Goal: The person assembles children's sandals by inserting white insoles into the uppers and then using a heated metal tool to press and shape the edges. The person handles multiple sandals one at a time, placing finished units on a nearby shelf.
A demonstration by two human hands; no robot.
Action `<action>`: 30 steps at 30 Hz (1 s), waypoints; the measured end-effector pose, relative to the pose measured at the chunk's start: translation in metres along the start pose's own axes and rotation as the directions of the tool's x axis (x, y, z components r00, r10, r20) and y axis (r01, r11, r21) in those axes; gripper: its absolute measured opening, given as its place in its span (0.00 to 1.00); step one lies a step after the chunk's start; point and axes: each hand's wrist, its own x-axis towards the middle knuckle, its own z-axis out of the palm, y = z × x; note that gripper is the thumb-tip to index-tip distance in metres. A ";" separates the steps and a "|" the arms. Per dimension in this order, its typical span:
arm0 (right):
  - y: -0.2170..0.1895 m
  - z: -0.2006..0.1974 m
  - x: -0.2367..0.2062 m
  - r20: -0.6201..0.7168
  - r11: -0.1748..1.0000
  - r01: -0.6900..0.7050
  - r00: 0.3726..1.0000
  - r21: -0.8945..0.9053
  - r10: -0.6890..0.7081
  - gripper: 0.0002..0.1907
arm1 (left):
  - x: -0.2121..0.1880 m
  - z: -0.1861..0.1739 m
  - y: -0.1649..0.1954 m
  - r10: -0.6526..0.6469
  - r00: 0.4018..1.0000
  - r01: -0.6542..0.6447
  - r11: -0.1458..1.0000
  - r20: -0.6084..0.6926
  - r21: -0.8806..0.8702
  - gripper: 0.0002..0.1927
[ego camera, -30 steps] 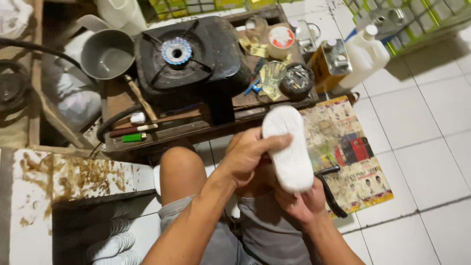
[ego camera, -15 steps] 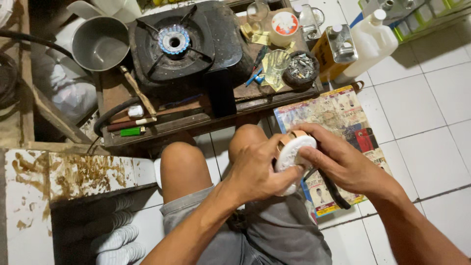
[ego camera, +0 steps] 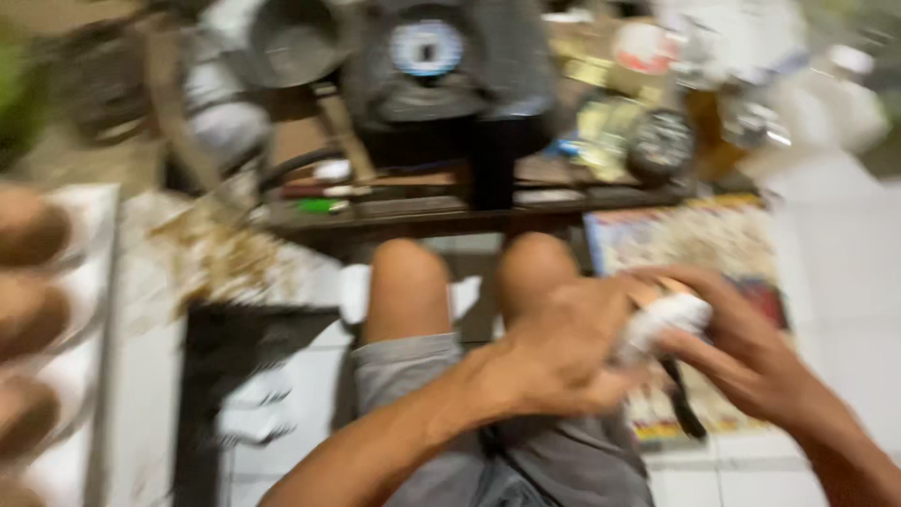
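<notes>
The white sole (ego camera: 662, 319) sits between both hands, above the right knee, w/ a printed paper (ego camera: 694, 239) on the floor under it. Left hand (ego camera: 563, 347) wraps it from the left, fingers curled. Right hand (ego camera: 741, 347) pinches its right end. Picture is blurred.

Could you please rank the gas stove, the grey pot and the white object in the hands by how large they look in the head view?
1. Gas stove, largest.
2. Grey pot, partly cut off by the frame.
3. White object, smallest; mostly covered by the left hand and right hand, nearer the camera and blurred, so unsure.
</notes>
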 end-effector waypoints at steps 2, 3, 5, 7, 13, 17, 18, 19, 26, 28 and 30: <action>0.033 -0.012 -0.007 0.090 0.975 0.041 0.994 0.217 -0.062 0.32 | -0.017 -0.020 0.013 0.051 0.999 -0.050 0.986 -0.001 -0.156 0.26; 0.058 -0.012 0.000 0.096 0.957 0.075 0.990 0.280 -0.106 0.32 | -0.027 -0.031 0.020 0.070 0.998 -0.067 0.964 0.000 -0.257 0.26; 0.114 0.006 0.035 0.080 0.912 0.125 0.982 0.391 -0.169 0.32 | -0.051 -0.050 0.038 0.026 1.000 -0.025 0.887 -0.004 -0.460 0.26; 0.156 0.030 0.079 0.203 0.866 0.084 0.957 0.493 -0.209 0.33 | -0.083 -0.069 0.054 -0.050 0.998 0.019 0.786 -0.033 -0.618 0.26; 0.148 0.128 0.182 0.696 0.971 -0.224 0.710 0.081 0.106 0.33 | -0.165 -0.089 0.090 -0.361 0.908 0.013 0.529 -0.211 -0.849 0.27; 0.102 0.174 0.158 0.618 0.947 0.251 0.717 0.201 -0.322 0.36 | -0.220 -0.102 0.128 -0.493 0.732 -0.113 0.593 -0.470 -0.797 0.27; 0.095 0.178 0.154 0.510 0.957 0.268 0.811 0.111 -0.287 0.32 | -0.237 -0.111 0.146 -0.516 0.653 -0.142 0.636 -0.554 -0.759 0.27; 0.093 0.183 0.154 0.384 0.962 0.273 0.886 0.021 -0.259 0.28 | -0.251 -0.122 0.165 -0.518 0.544 -0.148 0.715 -0.660 -0.683 0.28; 0.127 0.181 0.207 0.261 0.929 0.080 0.948 0.361 -0.183 0.25 | -0.358 -0.297 0.236 -0.178 -0.187 0.252 0.942 -0.966 -0.222 0.30; 0.136 0.178 0.201 0.203 0.960 0.130 0.962 0.249 -0.182 0.25 | -0.390 -0.333 0.227 -0.123 -0.245 0.344 0.916 -0.962 -0.205 0.29; 0.139 0.179 0.190 0.154 0.985 0.147 0.975 0.094 -0.160 0.24 | -0.417 -0.351 0.212 -0.082 -0.258 0.386 0.905 -0.963 -0.181 0.30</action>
